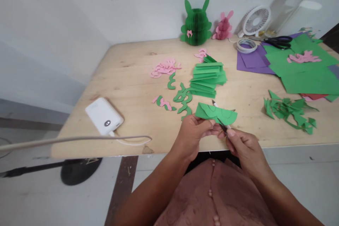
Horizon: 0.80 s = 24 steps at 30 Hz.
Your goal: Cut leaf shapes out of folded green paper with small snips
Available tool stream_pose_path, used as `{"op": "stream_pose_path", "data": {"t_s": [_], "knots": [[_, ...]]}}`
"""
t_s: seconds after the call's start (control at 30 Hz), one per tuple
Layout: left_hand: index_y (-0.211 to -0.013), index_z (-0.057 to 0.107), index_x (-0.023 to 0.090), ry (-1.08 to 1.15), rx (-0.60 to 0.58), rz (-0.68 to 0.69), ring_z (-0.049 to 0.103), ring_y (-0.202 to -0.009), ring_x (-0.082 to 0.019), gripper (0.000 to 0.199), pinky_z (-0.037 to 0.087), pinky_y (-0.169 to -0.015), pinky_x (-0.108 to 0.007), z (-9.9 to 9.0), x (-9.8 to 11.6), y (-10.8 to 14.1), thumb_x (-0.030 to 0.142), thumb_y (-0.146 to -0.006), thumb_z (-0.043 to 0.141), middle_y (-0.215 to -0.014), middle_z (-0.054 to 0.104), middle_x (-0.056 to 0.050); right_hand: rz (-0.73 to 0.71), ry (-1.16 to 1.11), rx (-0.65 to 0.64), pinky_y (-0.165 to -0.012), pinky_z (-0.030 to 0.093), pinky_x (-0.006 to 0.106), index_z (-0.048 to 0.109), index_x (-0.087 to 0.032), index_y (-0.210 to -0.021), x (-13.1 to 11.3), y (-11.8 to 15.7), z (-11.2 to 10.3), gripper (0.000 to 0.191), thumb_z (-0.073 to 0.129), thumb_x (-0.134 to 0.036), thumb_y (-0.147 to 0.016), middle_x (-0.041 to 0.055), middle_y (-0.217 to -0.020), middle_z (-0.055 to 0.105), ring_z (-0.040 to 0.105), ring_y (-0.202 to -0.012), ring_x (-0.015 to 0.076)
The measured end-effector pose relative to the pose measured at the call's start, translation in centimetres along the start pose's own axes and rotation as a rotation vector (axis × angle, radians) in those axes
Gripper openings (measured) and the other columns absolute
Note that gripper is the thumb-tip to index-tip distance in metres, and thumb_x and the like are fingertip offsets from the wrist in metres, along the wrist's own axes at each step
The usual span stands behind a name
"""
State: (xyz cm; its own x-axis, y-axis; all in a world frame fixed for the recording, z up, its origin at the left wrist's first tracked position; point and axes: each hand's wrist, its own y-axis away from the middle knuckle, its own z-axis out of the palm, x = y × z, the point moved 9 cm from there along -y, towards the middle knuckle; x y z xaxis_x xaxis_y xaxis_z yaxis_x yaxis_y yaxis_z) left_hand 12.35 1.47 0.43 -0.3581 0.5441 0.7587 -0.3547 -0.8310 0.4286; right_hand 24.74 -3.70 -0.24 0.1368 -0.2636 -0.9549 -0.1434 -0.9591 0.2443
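Left hand [194, 132] pinches folded green paper [215, 113] at lower centre; right hand [245, 148] grips a small cutting tool [214, 103] at its edge (type hidden by fingers). Green cutouts [182, 95] lie just above.

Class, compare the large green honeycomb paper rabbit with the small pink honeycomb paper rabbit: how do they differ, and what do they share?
The green honeycomb paper rabbit is clearly larger than the pink honeycomb paper rabbit. The green rabbit wears a small pink paper bow; the pink rabbit shows none. Both have two long ears and stand at the back of the pale wooden table.
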Motion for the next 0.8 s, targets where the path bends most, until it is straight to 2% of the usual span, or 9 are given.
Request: {"op": "stream_pose_path", "data": {"t_s": [0.23, 0.8], "knots": [[-0.072, 0.068, 0.012, 0.034, 0.051, 0.011, 0.064, -0.063, -0.015, 0.019, 0.053, -0.072, -0.032, -0.03, -0.05, 0.14, 0.025, -0.061, 0.076, -0.066, 0.068, -0.005, -0.011, 0.025, 0.018, -0.043, 0.023, 0.025, 0.07, -0.014, -0.072, -0.14, -0.22, -0.06, 0.05, 0.05, -0.059, -0.085, -0.0036, -0.047, 0.037, 0.03, -0.044, 0.0105], [-0.072, 0.068, 0.012, 0.042, 0.062, 0.009, 0.064, -0.063, -0.014, 0.016, 0.053, -0.072, -0.031, 0.0, -0.22, 0.14, 0.023, -0.062, 0.074, -0.066, 0.068, -0.005, -0.008, 0.03, 0.03, -0.043, 0.023, 0.025, 0.07, -0.016, -0.071, 0.44, -0.2, -0.32, 0.046, 0.052, -0.056, -0.086, -0.0036, -0.048, 0.036, 0.031, -0.045, 0.011]]}}
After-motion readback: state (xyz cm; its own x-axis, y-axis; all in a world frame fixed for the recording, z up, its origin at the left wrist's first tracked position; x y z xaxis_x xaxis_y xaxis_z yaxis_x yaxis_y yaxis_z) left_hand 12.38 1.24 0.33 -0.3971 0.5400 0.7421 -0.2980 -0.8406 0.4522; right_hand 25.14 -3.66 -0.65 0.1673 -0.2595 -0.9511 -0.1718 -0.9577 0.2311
